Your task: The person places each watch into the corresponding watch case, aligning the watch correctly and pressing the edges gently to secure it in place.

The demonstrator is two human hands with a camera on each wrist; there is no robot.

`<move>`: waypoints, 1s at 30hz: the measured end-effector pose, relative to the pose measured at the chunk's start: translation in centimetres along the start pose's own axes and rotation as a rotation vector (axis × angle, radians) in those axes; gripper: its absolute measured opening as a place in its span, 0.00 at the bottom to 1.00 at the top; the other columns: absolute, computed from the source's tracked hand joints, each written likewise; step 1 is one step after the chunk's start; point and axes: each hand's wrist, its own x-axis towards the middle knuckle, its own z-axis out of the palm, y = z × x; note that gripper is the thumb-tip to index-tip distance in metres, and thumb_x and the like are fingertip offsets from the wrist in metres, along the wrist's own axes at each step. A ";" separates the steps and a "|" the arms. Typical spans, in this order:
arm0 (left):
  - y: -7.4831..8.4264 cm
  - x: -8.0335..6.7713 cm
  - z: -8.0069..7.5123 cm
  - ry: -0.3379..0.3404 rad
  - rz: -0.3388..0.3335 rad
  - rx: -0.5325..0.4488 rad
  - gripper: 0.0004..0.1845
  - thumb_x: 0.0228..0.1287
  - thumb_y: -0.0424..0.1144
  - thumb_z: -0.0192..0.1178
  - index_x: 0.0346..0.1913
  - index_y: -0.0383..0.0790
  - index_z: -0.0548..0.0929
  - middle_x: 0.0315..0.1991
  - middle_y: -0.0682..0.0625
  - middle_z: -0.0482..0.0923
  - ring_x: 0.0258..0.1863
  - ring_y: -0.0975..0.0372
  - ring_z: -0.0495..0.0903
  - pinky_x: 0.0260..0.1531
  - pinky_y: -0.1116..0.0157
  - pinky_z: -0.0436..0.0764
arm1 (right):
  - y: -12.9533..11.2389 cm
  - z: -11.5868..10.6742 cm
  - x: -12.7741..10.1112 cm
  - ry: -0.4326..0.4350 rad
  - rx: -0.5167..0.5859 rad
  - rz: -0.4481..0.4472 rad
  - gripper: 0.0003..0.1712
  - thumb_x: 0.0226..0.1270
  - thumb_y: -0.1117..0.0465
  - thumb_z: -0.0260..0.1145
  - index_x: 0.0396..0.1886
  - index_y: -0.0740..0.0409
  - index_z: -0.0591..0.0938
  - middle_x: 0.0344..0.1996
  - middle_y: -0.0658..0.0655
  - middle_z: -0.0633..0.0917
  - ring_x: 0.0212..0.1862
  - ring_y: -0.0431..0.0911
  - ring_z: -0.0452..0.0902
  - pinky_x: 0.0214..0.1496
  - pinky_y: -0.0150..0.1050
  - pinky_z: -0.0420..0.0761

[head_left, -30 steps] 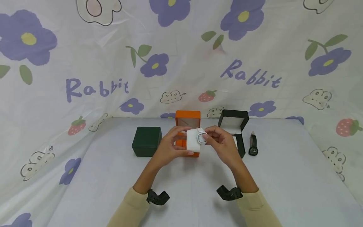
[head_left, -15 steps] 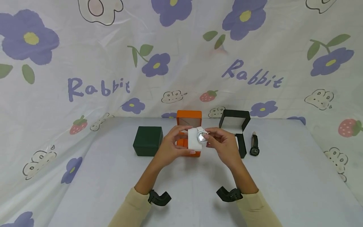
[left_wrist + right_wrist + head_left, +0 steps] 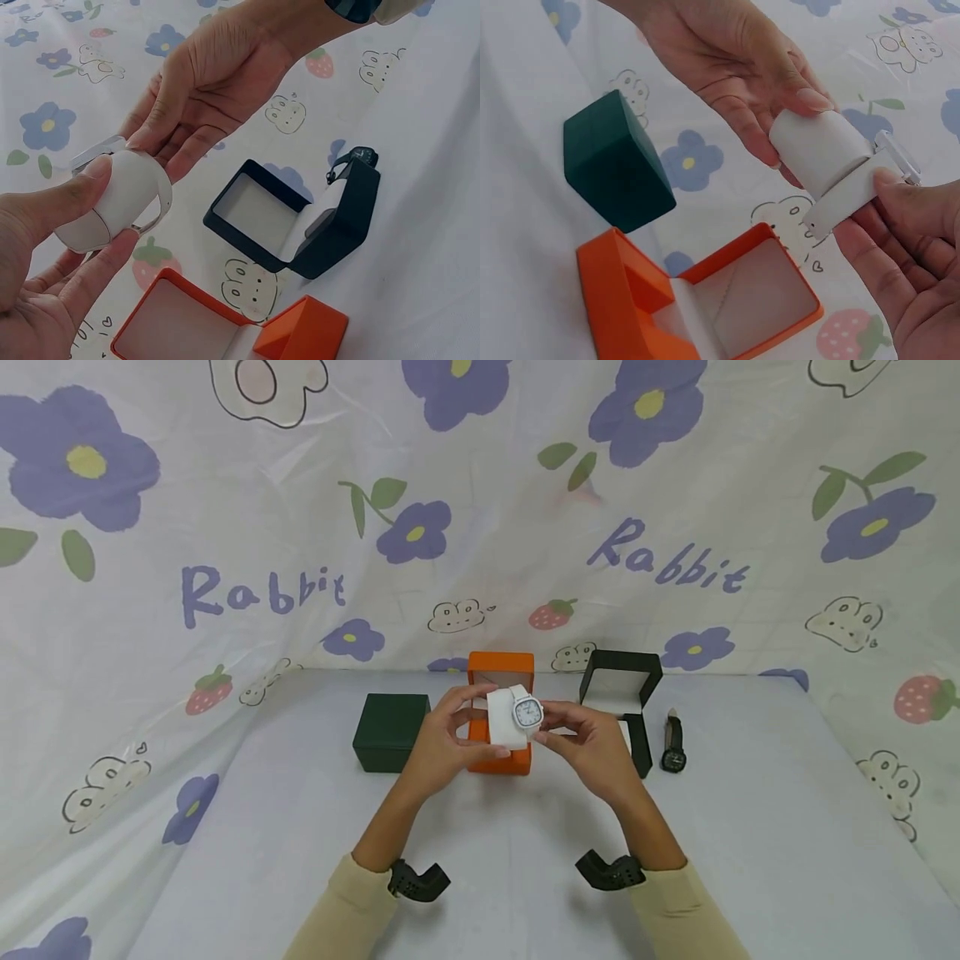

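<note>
A white watch [image 3: 528, 713] with a squarish dial is around one end of a white watch cushion [image 3: 502, 718], held up above the open orange watch box [image 3: 501, 763]. My left hand [image 3: 438, 752] grips the cushion between thumb and fingers at its other end. With thumb and fingertips my right hand [image 3: 596, 747] pinches the watch's white strap [image 3: 844, 202]. In the right wrist view the strap loops over the cushion's edge, with part of the cushion sticking out beside it. Whether the strap is fastened cannot be seen.
A closed dark green box [image 3: 392, 732] stands to the left. At the right an open black watch box [image 3: 637, 747] holds something pale, partly behind my right hand. Beyond it lies a black-strapped watch [image 3: 672, 747]. A printed cloth [image 3: 480, 552] hangs behind the table.
The cushion and watch have risen slightly and turned, so the dial now faces the head camera. My right thumb has moved from the dial down to the strap.
</note>
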 end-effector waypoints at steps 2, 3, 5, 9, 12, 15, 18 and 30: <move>0.1 0.0 0.0 0.002 0.002 -0.002 0.40 0.51 0.32 0.80 0.69 0.45 0.75 0.64 0.53 0.71 0.56 0.52 0.81 0.42 0.57 0.88 | 0.0 0.1 0.0 0.017 -0.001 0.003 0.21 0.63 0.69 0.74 0.57 0.59 0.86 0.44 0.56 0.89 0.47 0.48 0.84 0.50 0.36 0.86; 0.1 0.0 0.0 0.003 0.001 -0.003 0.40 0.51 0.32 0.80 0.69 0.45 0.75 0.64 0.53 0.71 0.56 0.52 0.81 0.42 0.57 0.88 | -0.1 0.1 0.0 0.021 -0.002 0.003 0.21 0.63 0.69 0.74 0.56 0.59 0.86 0.43 0.56 0.89 0.47 0.48 0.85 0.50 0.36 0.86; 0.2 0.0 0.0 0.006 0.004 -0.001 0.40 0.51 0.32 0.80 0.69 0.45 0.75 0.65 0.53 0.70 0.56 0.52 0.81 0.42 0.57 0.88 | -0.1 0.1 0.0 0.028 -0.002 0.003 0.21 0.63 0.69 0.74 0.56 0.60 0.86 0.42 0.57 0.89 0.46 0.49 0.85 0.49 0.36 0.87; 0.4 0.0 0.0 0.014 0.015 0.006 0.41 0.50 0.31 0.80 0.69 0.42 0.74 0.65 0.52 0.70 0.56 0.52 0.81 0.42 0.57 0.88 | -0.2 0.1 -0.1 0.031 0.008 0.003 0.20 0.63 0.69 0.74 0.56 0.61 0.86 0.40 0.57 0.89 0.45 0.49 0.85 0.49 0.36 0.87; 0.6 0.0 0.0 0.021 0.026 0.011 0.41 0.50 0.31 0.80 0.69 0.41 0.75 0.65 0.52 0.70 0.56 0.51 0.81 0.42 0.56 0.88 | -0.4 0.1 -0.1 0.031 0.022 0.007 0.19 0.63 0.68 0.74 0.55 0.59 0.87 0.39 0.56 0.89 0.45 0.50 0.85 0.48 0.37 0.87; 0.7 -0.1 0.0 0.028 0.030 0.014 0.40 0.51 0.31 0.80 0.69 0.42 0.75 0.65 0.52 0.70 0.56 0.51 0.81 0.42 0.55 0.88 | -0.5 0.2 -0.2 0.035 0.032 0.009 0.19 0.63 0.67 0.75 0.54 0.58 0.88 0.38 0.55 0.90 0.44 0.51 0.86 0.47 0.38 0.88; 0.6 -0.1 0.1 0.037 0.028 0.014 0.40 0.51 0.31 0.80 0.69 0.43 0.75 0.65 0.53 0.70 0.56 0.52 0.81 0.42 0.56 0.88 | -0.6 0.3 -0.2 0.039 0.040 0.005 0.19 0.62 0.67 0.75 0.54 0.58 0.87 0.37 0.55 0.89 0.43 0.51 0.85 0.47 0.38 0.88; 0.5 0.0 0.1 0.057 0.031 0.020 0.41 0.50 0.32 0.80 0.69 0.43 0.75 0.65 0.53 0.71 0.56 0.52 0.81 0.41 0.57 0.88 | -0.7 0.9 -0.4 0.070 0.017 -0.028 0.20 0.62 0.67 0.76 0.55 0.58 0.87 0.37 0.55 0.88 0.42 0.50 0.85 0.44 0.38 0.88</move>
